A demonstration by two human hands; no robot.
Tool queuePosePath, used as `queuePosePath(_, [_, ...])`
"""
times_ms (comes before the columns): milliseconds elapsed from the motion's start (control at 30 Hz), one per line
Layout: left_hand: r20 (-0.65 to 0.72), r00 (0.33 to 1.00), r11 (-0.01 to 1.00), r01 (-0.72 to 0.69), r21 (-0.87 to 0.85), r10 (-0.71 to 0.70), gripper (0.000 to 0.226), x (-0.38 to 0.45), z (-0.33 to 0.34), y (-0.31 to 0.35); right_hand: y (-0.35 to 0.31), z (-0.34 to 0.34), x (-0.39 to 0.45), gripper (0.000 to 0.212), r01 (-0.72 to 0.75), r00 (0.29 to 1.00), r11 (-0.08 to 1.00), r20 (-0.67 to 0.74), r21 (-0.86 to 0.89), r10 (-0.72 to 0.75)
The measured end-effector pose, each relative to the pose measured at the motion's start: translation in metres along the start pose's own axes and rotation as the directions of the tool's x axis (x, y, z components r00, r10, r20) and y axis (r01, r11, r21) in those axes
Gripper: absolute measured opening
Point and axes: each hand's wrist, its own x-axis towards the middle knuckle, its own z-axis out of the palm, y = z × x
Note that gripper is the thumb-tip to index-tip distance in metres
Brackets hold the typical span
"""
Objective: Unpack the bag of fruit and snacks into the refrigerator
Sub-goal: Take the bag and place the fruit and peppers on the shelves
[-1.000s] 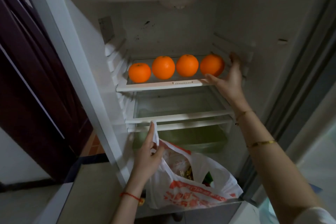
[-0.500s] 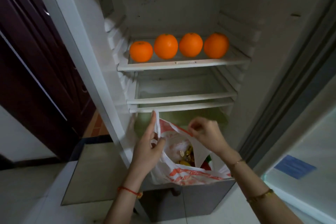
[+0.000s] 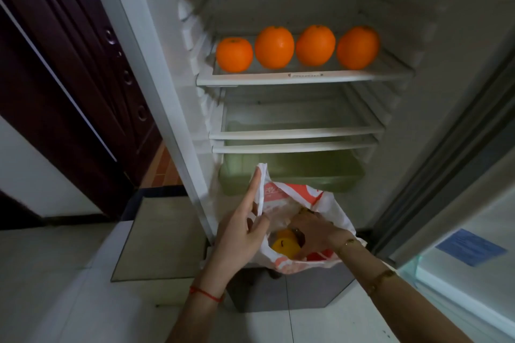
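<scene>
L hand [image 3: 245, 234] pinches bag [image 3: 328, 203] rim at 9 o'clock. R hand [image 3: 312, 231] inside bag, grip can't tell. 4 oranges [image 3: 274, 47] on top shelf [image 3: 303, 76].

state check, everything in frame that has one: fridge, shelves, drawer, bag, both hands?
refrigerator: door open, interior unlit
top shelf: four oranges in a row
middle shelves: bare
green drawer: pushed in
plastic bag: mouth held open, items inside
yellow fruit: in the bag
left hand: pinching the bag's edge, forefinger extended
right hand: inside the bag, grip unclear
</scene>
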Motion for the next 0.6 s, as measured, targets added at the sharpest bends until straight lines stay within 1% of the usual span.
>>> queuePosePath(67, [-0.013, 1.000, 1.000, 0.002, -0.002, -0.002, 0.084, 0.001, -0.002, -0.002, -0.004, 0.005, -0.003, 0.073, 0.074, 0.995, 0.987, -0.054, -0.145, -0.083])
queuePosePath(100, [-0.023, 1.000, 1.000, 0.000, -0.003, 0.000, 0.085, 0.001, -0.003, -0.002, -0.006, 0.008, -0.005, 0.071, 0.095, 0.991, 0.980, -0.076, -0.173, -0.110])
queuePosePath(200, [-0.038, 0.999, 1.000, -0.005, -0.006, 0.005, 0.085, 0.002, -0.005, -0.004, -0.012, 0.011, -0.008, 0.056, 0.157, 0.977, 0.979, -0.126, -0.131, -0.174])
queuePosePath(267, [-0.048, 0.999, 1.000, -0.001, -0.013, 0.000, 0.084, 0.003, -0.006, -0.005, -0.012, 0.012, -0.008, 0.051, 0.177, 0.975, 0.979, -0.121, -0.096, -0.188])
queuePosePath(333, [-0.053, 0.999, 1.000, -0.006, -0.023, 0.004, 0.084, 0.004, -0.007, -0.005, -0.011, 0.014, -0.008, 0.047, 0.185, 0.970, 0.982, -0.155, -0.028, -0.187])
queuePosePath(433, [-0.058, 0.998, 0.998, 0.001, -0.062, -0.004, 0.082, 0.006, -0.008, -0.007, -0.008, 0.010, -0.008, 0.048, 0.137, 0.973, 0.987, -0.199, 0.084, -0.118])
queuePosePath(500, [-0.051, 0.999, 0.996, 0.015, -0.084, -0.020, 0.082, 0.008, -0.010, -0.005, -0.006, -0.001, -0.012, 0.052, 0.122, 0.981, 0.974, -0.174, 0.189, -0.089])
queuePosePath(600, [-0.060, 0.996, 0.994, 0.056, -0.098, -0.062, 0.082, 0.014, -0.012, -0.003, -0.003, -0.029, -0.023, 0.062, 0.176, 0.981, 0.910, -0.142, 0.374, -0.131])
